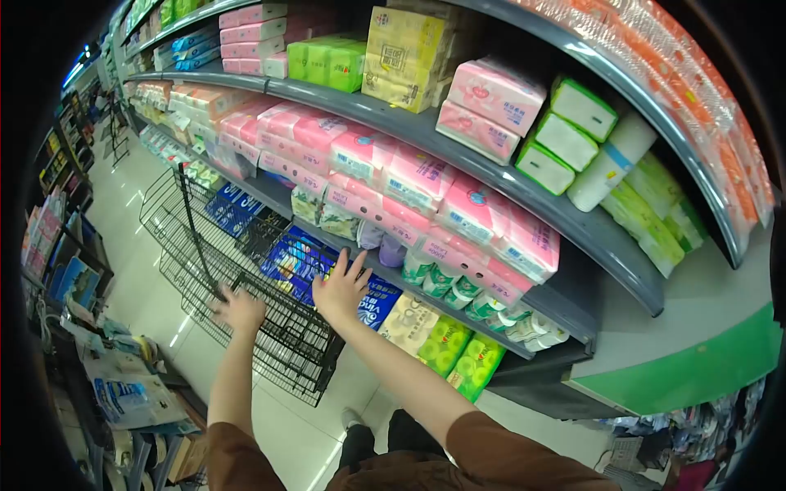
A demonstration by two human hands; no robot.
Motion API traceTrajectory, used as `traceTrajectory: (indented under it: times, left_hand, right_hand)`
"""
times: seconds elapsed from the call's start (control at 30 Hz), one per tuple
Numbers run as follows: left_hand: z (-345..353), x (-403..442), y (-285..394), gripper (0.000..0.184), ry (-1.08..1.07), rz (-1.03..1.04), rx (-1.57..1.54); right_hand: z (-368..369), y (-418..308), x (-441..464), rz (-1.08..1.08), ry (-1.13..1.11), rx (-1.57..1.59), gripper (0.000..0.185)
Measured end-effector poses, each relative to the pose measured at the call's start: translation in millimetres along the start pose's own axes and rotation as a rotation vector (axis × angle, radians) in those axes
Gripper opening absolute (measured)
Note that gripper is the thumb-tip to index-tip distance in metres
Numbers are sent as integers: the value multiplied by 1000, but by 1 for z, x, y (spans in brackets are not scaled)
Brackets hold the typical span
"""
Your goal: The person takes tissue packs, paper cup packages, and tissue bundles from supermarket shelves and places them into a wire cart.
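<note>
Black wire cart being seen on pale floor, left hand and right hand being held over it, fingers spread open, tissue packs being displayed on grey shelves at right, other goods at left.

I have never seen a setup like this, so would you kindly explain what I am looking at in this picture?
There is no machine here: these are a person's own bare hands, seen by one camera worn on the head, looking forward and down. The view is strongly curved, so the shelves look bent. The left hand and right hand are out over a black wire cart, fingers spread; neither appears to hold anything, and whether they touch it is hard to tell. On the shelves alongside sit pink packs, with yellow packs higher up and blue packs and green packs lowest down.
</note>
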State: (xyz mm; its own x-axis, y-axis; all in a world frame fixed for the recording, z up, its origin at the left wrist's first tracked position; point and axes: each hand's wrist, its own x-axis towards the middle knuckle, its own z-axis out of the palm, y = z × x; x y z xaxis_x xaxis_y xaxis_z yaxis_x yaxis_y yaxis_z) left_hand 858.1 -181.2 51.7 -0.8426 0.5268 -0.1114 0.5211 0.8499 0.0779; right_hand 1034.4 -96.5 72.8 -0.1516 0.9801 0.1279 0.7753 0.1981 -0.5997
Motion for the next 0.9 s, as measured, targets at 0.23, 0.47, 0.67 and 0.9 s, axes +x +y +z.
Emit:
traceTrajectory:
  times: [0.23,0.47,0.67,0.9]
  left_hand:
    - [70,38,-32,66,19,-35,-497]
    - [48,7,0,58,207,-54,-138]
    - [48,5,7,67,112,174,211]
    - [60,8,1,67,176,212,215]
  right_hand:
    - [14,-8,-22,-226,-174,-558,66]
    - [13,-13,-23,-221,-151,-591,62]
    - [14,-11,-24,-218,-165,-602,59]
    - [26,-6,-24,-228,-148,-699,66]
